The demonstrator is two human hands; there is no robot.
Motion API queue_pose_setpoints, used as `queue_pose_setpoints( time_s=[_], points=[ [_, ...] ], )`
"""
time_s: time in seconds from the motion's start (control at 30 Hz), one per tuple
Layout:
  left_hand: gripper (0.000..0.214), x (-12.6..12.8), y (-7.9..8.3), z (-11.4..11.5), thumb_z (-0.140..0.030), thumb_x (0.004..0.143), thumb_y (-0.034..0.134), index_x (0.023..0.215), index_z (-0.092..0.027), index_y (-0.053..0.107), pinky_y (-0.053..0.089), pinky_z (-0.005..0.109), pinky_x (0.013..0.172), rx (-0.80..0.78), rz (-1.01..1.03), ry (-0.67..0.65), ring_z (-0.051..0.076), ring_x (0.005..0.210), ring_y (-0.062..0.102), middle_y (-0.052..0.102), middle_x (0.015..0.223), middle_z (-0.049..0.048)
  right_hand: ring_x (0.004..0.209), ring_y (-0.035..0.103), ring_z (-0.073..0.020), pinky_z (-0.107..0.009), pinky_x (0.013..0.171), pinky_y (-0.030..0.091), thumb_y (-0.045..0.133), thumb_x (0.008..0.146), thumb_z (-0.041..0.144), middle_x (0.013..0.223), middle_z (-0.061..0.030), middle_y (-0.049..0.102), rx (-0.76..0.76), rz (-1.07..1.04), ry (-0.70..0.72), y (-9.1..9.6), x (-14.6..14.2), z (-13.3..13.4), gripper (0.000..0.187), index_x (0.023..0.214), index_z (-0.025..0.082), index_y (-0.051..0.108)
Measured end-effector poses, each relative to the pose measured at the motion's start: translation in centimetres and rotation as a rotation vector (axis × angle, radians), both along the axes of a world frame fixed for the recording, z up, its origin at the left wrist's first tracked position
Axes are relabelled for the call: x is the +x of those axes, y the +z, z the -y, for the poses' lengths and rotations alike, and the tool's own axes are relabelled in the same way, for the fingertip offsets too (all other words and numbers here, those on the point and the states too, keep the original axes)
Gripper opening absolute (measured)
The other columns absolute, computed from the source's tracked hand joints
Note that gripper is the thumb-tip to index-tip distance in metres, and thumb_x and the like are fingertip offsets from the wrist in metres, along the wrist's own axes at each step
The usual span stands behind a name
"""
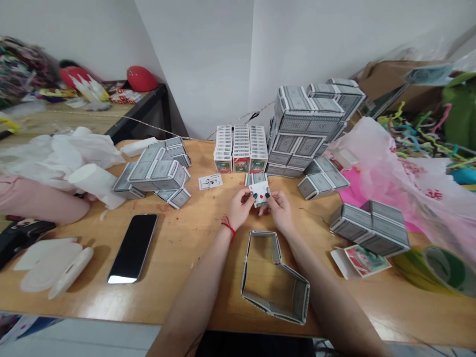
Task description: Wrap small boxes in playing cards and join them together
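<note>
Both hands hold a playing card, an ace of diamonds (261,190), face up above the middle of the table. My left hand (241,204), with a red string on its wrist, pinches the card's left edge. My right hand (279,206) grips its right edge. Patterned card backs (256,178) show just behind it; whether they lie apart from it I cannot tell. Below my hands stands an open, angular frame folded from cards (244,267). A joker card (210,182) lies flat to the left.
Card boxes (241,148) stand in rows at the back. Folded-card blocks rise in a tall stack (297,131), a left pile (156,171) and right groups (372,225). Around them are a phone (133,248), an opened card box (366,260), green tape (427,267) and a pink bottle (40,198).
</note>
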State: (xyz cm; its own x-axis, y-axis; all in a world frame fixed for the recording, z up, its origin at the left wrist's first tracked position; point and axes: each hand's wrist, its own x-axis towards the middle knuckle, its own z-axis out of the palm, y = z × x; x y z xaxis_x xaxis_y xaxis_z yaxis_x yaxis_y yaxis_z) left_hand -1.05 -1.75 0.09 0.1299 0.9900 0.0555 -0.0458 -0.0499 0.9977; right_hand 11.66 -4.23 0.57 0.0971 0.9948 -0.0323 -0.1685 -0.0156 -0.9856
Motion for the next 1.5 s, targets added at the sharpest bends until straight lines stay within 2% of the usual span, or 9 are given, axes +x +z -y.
queue_pose_setpoints(
  time_s=[0.13, 0.3, 0.37, 0.47, 0.63, 0.77, 1.0, 1.17, 1.5],
  points=[
    [0.023, 0.2, -0.6, 0.2, -0.03, 0.078, 0.049, 0.097, -0.017, 0.055, 0.043, 0.021, 0.056, 0.075, -0.098, 0.052, 0.01, 0.062, 0.052, 0.059, 0.081, 0.0035, 0.038, 0.056, -0.0133, -0.023, 0.04, 0.044, 0.055, 0.071, 0.047, 0.05, 0.0061, 0.058, -0.062, -0.022, 0.104, 0.0, -0.1, 0.3, 0.033, 0.077, 0.022, 0.035],
    [0.029, 0.1, -0.3, 0.5, -0.03, 0.083, 0.042, 0.108, -0.02, 0.052, 0.044, 0.024, 0.068, 0.179, -0.191, 0.134, 0.013, 0.076, 0.055, 0.06, 0.09, 0.004, 0.039, 0.057, -0.0139, -0.023, 0.038, 0.044, 0.057, 0.069, 0.044, 0.054, 0.0033, 0.061, -0.092, -0.02, 0.226, 0.2, -0.1, 0.7, 0.032, 0.073, 0.021, 0.036],
    [0.03, 0.1, -0.1, 0.6, -0.033, 0.084, 0.04, 0.108, -0.021, 0.052, 0.043, 0.024, 0.068, 0.177, -0.192, 0.143, 0.013, 0.075, 0.055, 0.06, 0.09, 0.0038, 0.039, 0.057, -0.0139, -0.023, 0.038, 0.043, 0.058, 0.069, 0.044, 0.053, 0.0033, 0.06, -0.084, -0.016, 0.257, 0.3, -0.1, 0.7, 0.031, 0.073, 0.021, 0.037],
    [0.029, 0.3, 0.0, 0.6, -0.035, 0.084, 0.039, 0.105, -0.02, 0.052, 0.042, 0.023, 0.063, 0.141, -0.19, 0.163, 0.012, 0.067, 0.053, 0.06, 0.081, 0.0026, 0.039, 0.057, -0.0135, -0.022, 0.036, 0.043, 0.056, 0.07, 0.043, 0.054, 0.0036, 0.06, -0.076, -0.01, 0.273, 0.3, -0.1, 0.7, 0.03, 0.077, 0.02, 0.039],
    [0.026, 0.6, -0.2, 0.8, -0.034, 0.084, 0.04, 0.101, -0.02, 0.053, 0.04, 0.022, 0.057, 0.125, -0.191, 0.125, 0.011, 0.06, 0.05, 0.057, 0.071, 0.0003, 0.033, 0.053, -0.0116, -0.02, 0.03, 0.039, 0.048, 0.075, 0.044, 0.049, 0.0084, 0.054, -0.094, -0.006, 0.19, 0.2, -0.5, 0.6, 0.032, 0.095, 0.022, 0.037],
    [0.023, 0.7, -0.3, 1.0, -0.027, 0.084, 0.038, 0.099, -0.019, 0.053, 0.04, 0.022, 0.058, 0.142, -0.198, 0.111, 0.011, 0.062, 0.05, 0.056, 0.072, 0.0005, 0.03, 0.049, -0.0105, -0.019, 0.029, 0.036, 0.042, 0.077, 0.044, 0.045, 0.0106, 0.049, -0.091, -0.036, 0.145, -0.1, -0.7, 0.4, 0.029, 0.097, 0.024, 0.036],
    [0.022, 0.9, -0.5, 1.1, -0.022, 0.082, 0.039, 0.101, -0.02, 0.051, 0.041, 0.024, 0.067, 0.198, -0.208, 0.112, 0.014, 0.074, 0.052, 0.057, 0.087, 0.0031, 0.023, 0.036, -0.0078, -0.017, 0.024, 0.022, 0.039, 0.079, 0.041, 0.037, 0.0114, 0.039, -0.07, 0.023, 0.048, -0.2, -0.9, 0.3, 0.023, 0.092, 0.022, 0.041],
    [0.023, 0.9, -0.6, 1.2, -0.021, 0.082, 0.039, 0.102, -0.021, 0.05, 0.041, 0.026, 0.07, 0.217, -0.267, 0.107, 0.015, 0.076, 0.052, 0.057, 0.088, 0.0036, 0.024, 0.038, -0.0092, -0.019, 0.025, 0.023, 0.038, 0.078, 0.035, 0.039, 0.0101, 0.04, -0.059, 0.015, 0.04, 0.4, -1.0, 0.5, 0.016, 0.085, 0.022, 0.042],
    [0.022, 1.1, 0.4, 1.4, -0.015, 0.08, 0.038, 0.097, -0.019, 0.05, 0.039, 0.025, 0.071, 0.261, -0.307, 0.129, 0.015, 0.077, 0.052, 0.057, 0.088, 0.0035, 0.028, 0.034, -0.0062, -0.017, 0.027, 0.024, 0.037, 0.076, 0.033, 0.048, 0.0096, 0.041, -0.08, 0.062, -0.026, 0.9, -1.1, 0.7, 0.021, 0.095, 0.024, 0.042]
  ],
)
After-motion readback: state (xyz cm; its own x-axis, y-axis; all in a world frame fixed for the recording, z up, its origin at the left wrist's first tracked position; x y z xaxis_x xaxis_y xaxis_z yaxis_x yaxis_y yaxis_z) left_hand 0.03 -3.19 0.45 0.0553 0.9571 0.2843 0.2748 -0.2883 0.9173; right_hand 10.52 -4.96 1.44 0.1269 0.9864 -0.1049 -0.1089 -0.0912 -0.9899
